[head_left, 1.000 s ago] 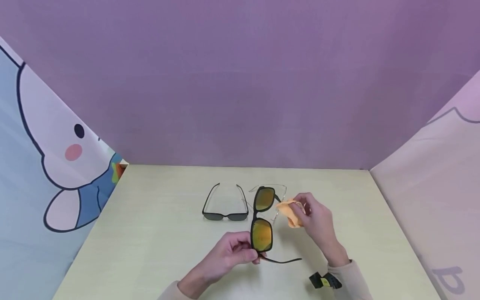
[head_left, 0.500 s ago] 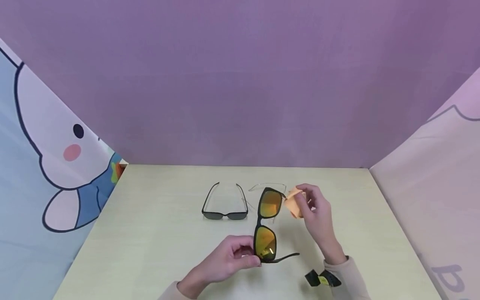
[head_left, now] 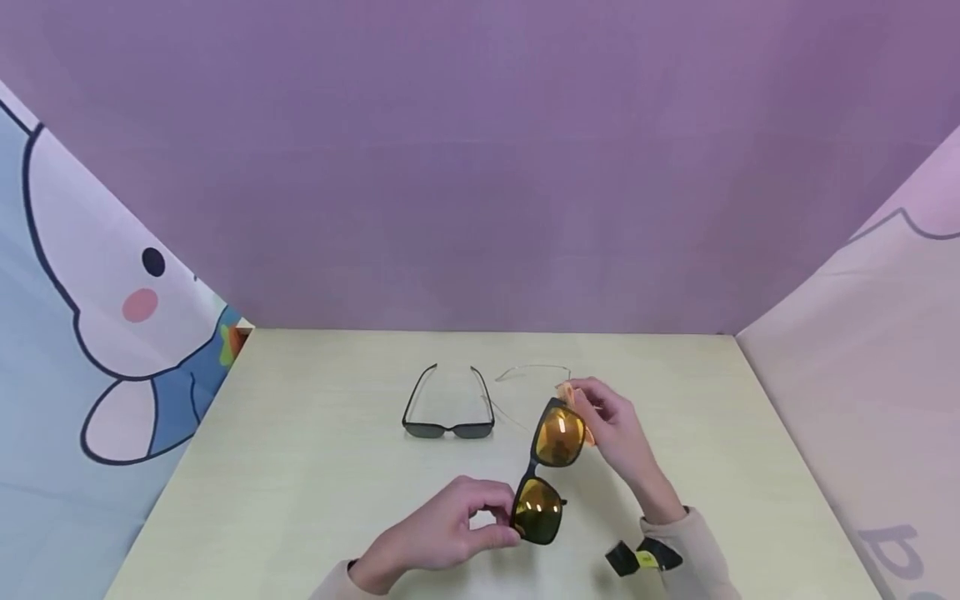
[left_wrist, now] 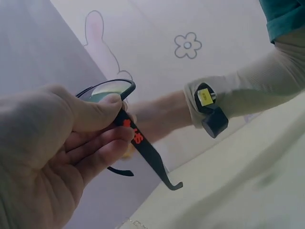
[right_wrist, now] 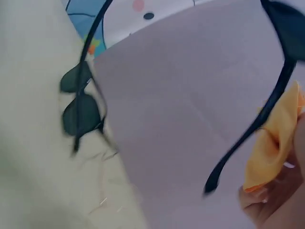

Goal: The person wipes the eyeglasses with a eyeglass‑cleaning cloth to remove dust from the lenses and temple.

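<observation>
Black-framed sunglasses (head_left: 560,437) with orange mirrored lenses are held up off the table, tilted lengthwise. My left hand (head_left: 442,525) pinches them at the near end, by the hinge. In the left wrist view that hand's thumb and fingers grip a black temple arm (left_wrist: 155,160) with red marks. My right hand (head_left: 617,429) pinches an orange cloth (right_wrist: 271,148) at the far end of the frame. In the right wrist view the cloth lies against the other temple arm (right_wrist: 238,143). Part of the cloth is hidden behind the far lens.
Dark sunglasses (head_left: 450,430) rest on the pale table (head_left: 300,467) with temple arms spread toward the back. Beside them lie thin wire-framed glasses (head_left: 536,366), partly hidden by the held pair. A purple wall (head_left: 480,183) rises behind the table. A black device (head_left: 645,557) is on the right wrist.
The held sunglasses have moved right and toward me, turning so the far end leans right. The right hand with the cloth has shifted from beside the frame onto its far end.
</observation>
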`<state>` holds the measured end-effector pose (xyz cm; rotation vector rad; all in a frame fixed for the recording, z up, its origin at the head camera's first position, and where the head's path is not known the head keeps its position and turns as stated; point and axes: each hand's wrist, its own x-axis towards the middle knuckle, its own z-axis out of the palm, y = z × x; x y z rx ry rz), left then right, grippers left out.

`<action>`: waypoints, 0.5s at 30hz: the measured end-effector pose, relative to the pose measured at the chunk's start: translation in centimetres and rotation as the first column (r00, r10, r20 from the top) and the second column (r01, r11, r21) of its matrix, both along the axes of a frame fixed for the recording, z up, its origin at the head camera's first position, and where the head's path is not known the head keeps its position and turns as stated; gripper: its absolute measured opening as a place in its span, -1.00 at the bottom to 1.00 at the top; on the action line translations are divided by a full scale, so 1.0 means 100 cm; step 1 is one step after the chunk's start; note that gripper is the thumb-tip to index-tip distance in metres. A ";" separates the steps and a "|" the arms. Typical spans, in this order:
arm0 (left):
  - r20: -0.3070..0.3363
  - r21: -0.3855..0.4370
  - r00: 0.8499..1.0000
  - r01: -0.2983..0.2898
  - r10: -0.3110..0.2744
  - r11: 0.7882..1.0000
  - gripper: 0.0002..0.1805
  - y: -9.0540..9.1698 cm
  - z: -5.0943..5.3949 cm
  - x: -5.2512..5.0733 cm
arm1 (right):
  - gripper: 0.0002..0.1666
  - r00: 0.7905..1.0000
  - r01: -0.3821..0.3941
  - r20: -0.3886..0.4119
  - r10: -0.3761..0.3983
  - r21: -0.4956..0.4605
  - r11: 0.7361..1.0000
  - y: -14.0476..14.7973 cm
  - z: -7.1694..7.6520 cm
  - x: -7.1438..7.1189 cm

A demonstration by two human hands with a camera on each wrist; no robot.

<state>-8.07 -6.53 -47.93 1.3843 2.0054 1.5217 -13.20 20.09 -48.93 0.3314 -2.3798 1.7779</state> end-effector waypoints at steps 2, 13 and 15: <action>0.036 -0.017 0.999 -0.014 0.014 1.000 -0.97 -0.001 0.000 0.001 | -0.71 0.990 0.001 0.140 -0.006 0.037 0.999 0.002 -0.006 -0.003; -0.018 -0.035 0.999 -0.049 0.048 0.998 -0.95 -0.001 0.002 0.004 | -0.67 0.993 -0.068 0.090 0.075 -0.073 0.995 0.002 0.023 0.007; -0.051 -0.015 0.998 -0.048 0.047 0.999 -0.97 -0.001 0.003 0.004 | -0.66 0.992 -0.074 0.095 0.082 -0.084 0.994 0.001 0.025 0.006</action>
